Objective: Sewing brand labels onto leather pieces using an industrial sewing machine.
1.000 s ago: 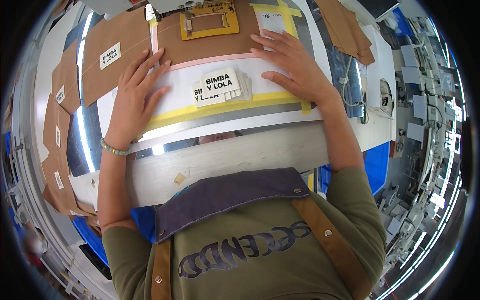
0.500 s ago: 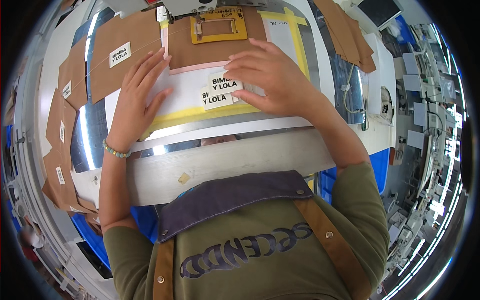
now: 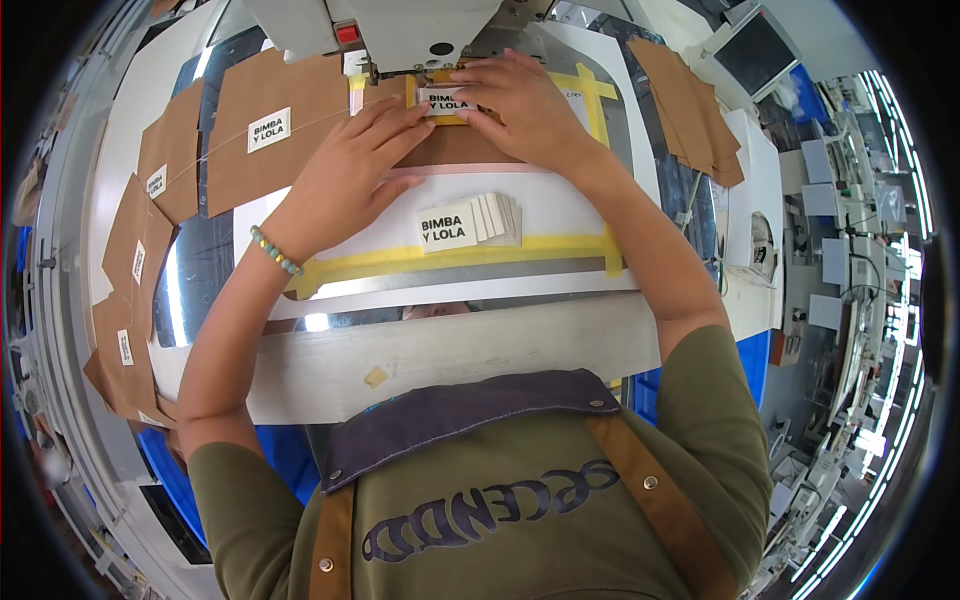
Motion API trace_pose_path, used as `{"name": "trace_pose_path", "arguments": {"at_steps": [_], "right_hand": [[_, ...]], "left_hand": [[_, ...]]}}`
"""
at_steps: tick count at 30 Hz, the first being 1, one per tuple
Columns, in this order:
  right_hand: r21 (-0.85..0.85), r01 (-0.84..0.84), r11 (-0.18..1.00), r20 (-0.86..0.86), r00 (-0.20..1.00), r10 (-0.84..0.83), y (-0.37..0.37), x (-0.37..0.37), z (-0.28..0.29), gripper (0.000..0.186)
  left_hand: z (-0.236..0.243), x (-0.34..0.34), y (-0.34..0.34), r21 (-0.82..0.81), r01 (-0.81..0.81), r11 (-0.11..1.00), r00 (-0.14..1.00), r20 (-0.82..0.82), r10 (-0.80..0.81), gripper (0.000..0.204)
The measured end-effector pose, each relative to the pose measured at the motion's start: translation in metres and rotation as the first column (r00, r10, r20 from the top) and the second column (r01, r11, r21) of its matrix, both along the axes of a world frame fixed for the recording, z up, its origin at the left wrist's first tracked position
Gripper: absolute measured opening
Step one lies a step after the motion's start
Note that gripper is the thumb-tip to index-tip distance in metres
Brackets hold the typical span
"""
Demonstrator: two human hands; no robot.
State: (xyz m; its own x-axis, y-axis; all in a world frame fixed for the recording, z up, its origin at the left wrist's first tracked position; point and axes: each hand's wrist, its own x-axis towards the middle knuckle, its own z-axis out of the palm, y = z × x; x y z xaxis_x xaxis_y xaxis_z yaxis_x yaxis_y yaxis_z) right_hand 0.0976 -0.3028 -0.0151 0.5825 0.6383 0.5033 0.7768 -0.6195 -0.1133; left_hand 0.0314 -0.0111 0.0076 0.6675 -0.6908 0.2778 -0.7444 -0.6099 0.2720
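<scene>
A white label point(image 3: 437, 101) with black print lies at the window of a yellow frame point(image 3: 409, 92), close under the sewing machine head point(image 3: 420, 40). My right hand point(image 3: 530, 115) holds the label's right end between thumb and fingers. With fingers stretched out, my left hand point(image 3: 350, 185) reaches the label's lower left edge, its thumb apart. Beneath the frame is a brown panel point(image 3: 450, 148), partly covered by my hands. A fanned stack of white labels point(image 3: 447, 227) rests nearer me on a white sheet point(image 3: 370, 232) edged with yellow tape.
Brown panels bearing sewn-on labels point(image 3: 235, 170) trail off to the left, joined by thread. More brown pieces point(image 3: 690, 110) are piled at the right, near a screen point(image 3: 755, 57). The metal table edge point(image 3: 480, 345) runs before me. Blue bins point(image 3: 755, 365) show below.
Both hands have moved forward toward the machine. A label has gone from the stack to the yellow frame with my right hand. The rest of the stack stays on the white sheet.
</scene>
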Motion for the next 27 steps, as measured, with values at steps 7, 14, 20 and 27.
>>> {"name": "trace_pose_path", "arguments": {"at_steps": [7,14,20,27], "right_hand": [[-0.039,0.012,0.999,-0.019,1.000,-0.013,-0.015,-0.022,0.011,0.029],[-0.173,0.062,0.983,-0.045,0.996,-0.071,-0.026,-0.035,-0.001,0.048],[-0.230,0.078,0.970,-0.059,0.994,-0.094,-0.015,-0.032,0.013,0.046],[0.028,-0.053,0.998,-0.298,0.953,0.059,0.006,-0.021,0.012,0.037]], "left_hand": [[-0.015,0.015,-0.004,0.088,-0.017,0.996,1.000,0.007,0.017,0.067],[-0.016,0.020,-0.011,0.086,-0.032,0.996,0.997,0.075,0.025,0.070],[-0.018,0.027,-0.013,0.018,-0.011,1.000,0.999,0.035,0.010,0.060],[-0.008,0.020,-0.004,-0.080,-0.016,0.997,0.998,-0.066,0.011,0.055]]}}
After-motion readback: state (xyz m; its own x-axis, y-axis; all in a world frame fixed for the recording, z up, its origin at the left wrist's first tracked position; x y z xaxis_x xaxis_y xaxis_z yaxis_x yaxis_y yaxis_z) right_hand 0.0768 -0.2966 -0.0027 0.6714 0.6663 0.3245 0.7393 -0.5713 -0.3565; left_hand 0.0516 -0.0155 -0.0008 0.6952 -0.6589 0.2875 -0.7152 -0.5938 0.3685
